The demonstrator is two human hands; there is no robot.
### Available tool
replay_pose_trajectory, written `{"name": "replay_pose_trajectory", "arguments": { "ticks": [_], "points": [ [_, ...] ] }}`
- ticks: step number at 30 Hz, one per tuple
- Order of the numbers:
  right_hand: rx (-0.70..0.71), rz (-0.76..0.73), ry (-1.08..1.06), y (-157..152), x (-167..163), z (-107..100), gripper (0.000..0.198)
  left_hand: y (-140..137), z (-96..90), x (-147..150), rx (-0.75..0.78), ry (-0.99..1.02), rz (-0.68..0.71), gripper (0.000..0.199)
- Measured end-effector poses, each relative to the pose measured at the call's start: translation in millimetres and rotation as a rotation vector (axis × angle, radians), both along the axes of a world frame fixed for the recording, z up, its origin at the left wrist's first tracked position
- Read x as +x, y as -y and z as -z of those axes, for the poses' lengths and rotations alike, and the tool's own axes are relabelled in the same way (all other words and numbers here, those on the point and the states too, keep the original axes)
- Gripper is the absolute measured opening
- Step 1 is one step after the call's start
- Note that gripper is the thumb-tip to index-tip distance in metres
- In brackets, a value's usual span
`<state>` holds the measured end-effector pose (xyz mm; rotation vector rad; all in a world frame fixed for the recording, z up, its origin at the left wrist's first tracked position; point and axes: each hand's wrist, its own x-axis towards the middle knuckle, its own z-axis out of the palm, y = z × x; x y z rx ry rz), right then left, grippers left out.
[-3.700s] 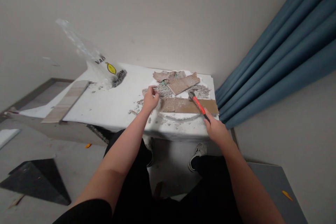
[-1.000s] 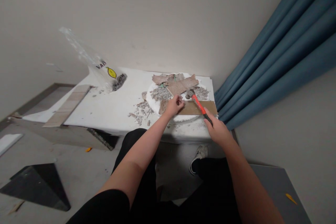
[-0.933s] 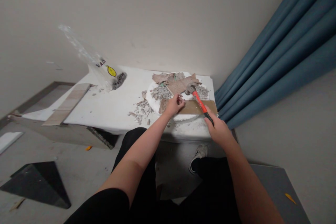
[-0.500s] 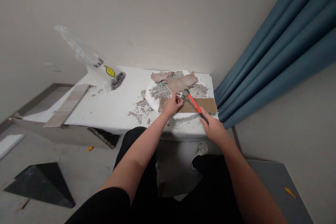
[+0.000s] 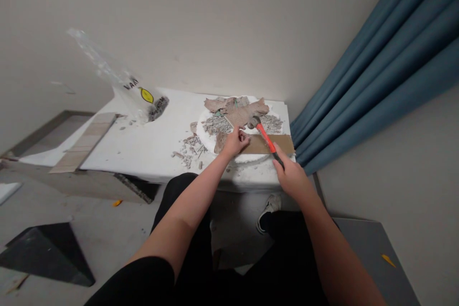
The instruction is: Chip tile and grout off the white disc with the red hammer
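Observation:
My right hand [image 5: 292,172] is wrapped round the dark grip of a hammer [image 5: 265,136] with a red handle. The hammer's metal head hangs just past the fingers of my left hand [image 5: 235,143], over the rubble. My left hand is curled, thumb and fingers together, above the near side of a round white slab [image 5: 206,138]; what it pinches is too small to make out. Beneath and beside it lies a flat tan board [image 5: 274,144]. Rough brownish sheet pieces [image 5: 238,114] and grey crumbled fragments [image 5: 271,124] cover the slab behind my hands.
A white-covered table [image 5: 143,150] stands against the wall. On its left are a clear plastic bag [image 5: 132,98] with a yellow print and a wood-patterned plank [image 5: 84,143]. Loose chips [image 5: 190,150] lie left of the slab. A blue curtain [image 5: 358,71] hangs at right; dark panels [image 5: 46,253] rest on the floor.
The hammer head has lifted slightly and shifted a little right, away from my left hand. My left fingers have opened out slightly. The whole view has moved a little.

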<state>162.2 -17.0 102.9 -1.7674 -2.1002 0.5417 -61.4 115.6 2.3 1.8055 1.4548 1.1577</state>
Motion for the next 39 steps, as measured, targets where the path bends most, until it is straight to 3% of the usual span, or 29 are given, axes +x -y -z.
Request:
{"name": "replay_pose_trajectory", "arguments": {
  "ticks": [10,15,18,21,25,29,34,39],
  "points": [
    [-0.081,-0.015,0.102,1,-4,0,0.061,1,-0.4,0,-0.005,-0.046,0.008,0.038],
    [-0.041,0.012,0.087,3,-2,-5,0.062,-1,3.3,0,-0.001,-0.045,0.015,0.038],
    [-0.095,0.0,0.125,3,-4,-3,0.062,0,4.7,-1,0.037,-0.046,0.025,0.046],
    [-0.119,-0.023,0.144,1,-6,2,0.062,-1,5.6,-3,0.106,-0.016,-0.015,0.056],
    [-0.098,-0.006,0.148,-1,-7,6,0.063,-2,4.8,-5,0.141,0.087,-0.083,0.054],
    [-0.15,-0.009,0.204,-1,-8,7,0.062,-3,-5.1,-8,0.161,0.169,-0.157,0.05],
    [-0.112,0.003,0.188,1,-8,8,0.062,-4,-24.9,-17,0.224,0.243,-0.171,0.046],
    [-0.124,0.004,0.148,-6,-2,17,0.061,-4,-36.6,-47,0.234,0.261,-0.234,0.043]
  ]
}}
